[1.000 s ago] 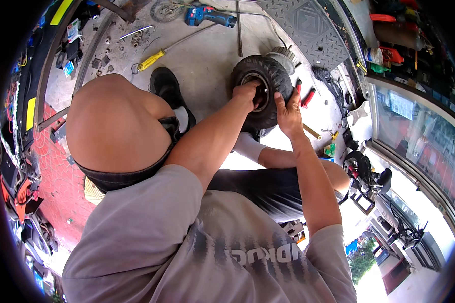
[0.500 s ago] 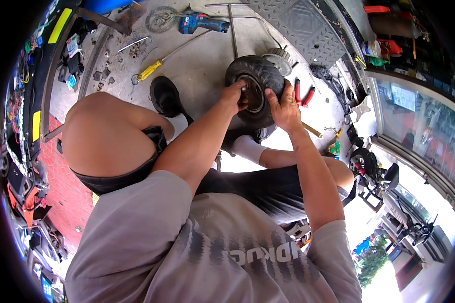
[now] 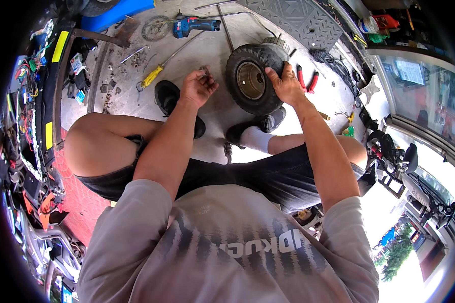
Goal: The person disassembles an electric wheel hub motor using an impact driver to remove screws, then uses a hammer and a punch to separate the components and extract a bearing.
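Note:
A small wheel with a chunky black tyre and a brownish metal rim stands on the floor between my feet, its hollow rim facing me. My right hand grips the tyre's right side, thumb on the near face and fingers over the far side. Left of the wheel and apart from it, my left hand is raised with curled fingers. Something small and greyish seems to be at its fingertips, too small to name. Partly hidden behind the tyre is a grey ribbed metal part.
Red-handled pliers lie right of the wheel. A yellow-handled screwdriver, a blue cordless power tool and a thin metal disc lie beyond my feet. A dark tread plate is at the far right, and a metal frame at the left.
My left hand has come out of the rim and moved left, away from the wheel. The wheel has turned to show more of its rim, with my right hand still on it.

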